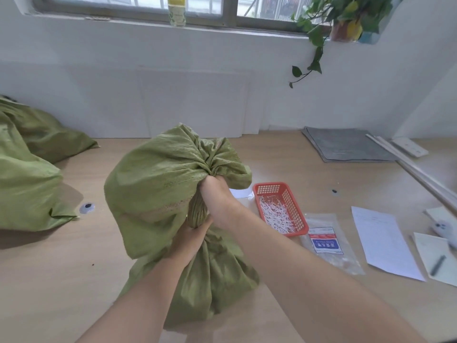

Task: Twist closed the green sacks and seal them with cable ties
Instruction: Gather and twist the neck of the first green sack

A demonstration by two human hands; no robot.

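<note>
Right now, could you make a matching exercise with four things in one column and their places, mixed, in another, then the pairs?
1. green woven sack
2. red plastic basket
3. grey flat mat
4. leafy potted plant

A. on the window sill
B. lying by the white wall
C. gripped by left hand and right hand
D. holding white cable ties

Pairs: 1-C, 2-D, 3-B, 4-A

Fingertips of my left hand (190, 240) hide behind the sack (153, 184). The edge crops the other sacks (24, 184). I cannot read the packet (326, 241).
</note>
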